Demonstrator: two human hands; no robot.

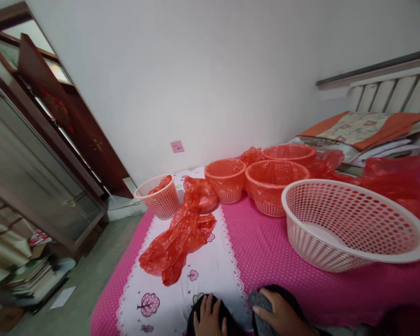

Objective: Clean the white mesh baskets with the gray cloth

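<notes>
At the bottom of the head view, my left hand (pixel 209 319) lies with its fingers spread on a knee in black cloth. Beside it, my right hand (pixel 282 313) rests on the other knee, with the fingers around a grey, speckled object (pixel 261 301) whose kind I cannot make out. Ahead of my left hand lie crumpled red plastic bags (pixel 180 242). A large white oval plastic basket (pixel 322 252) stands on the bed ahead of my right hand, tilted and touching neither hand.
Behind stand round baskets covered with red bags, the left one (pixel 227 193) and a middle one (pixel 271 207). A white basket (pixel 163 203) with red plastic inside is near the bed's left edge. Folded bedding (pixel 357 128) lies at the right. The bed has a pink dotted cover (pixel 245 238).
</notes>
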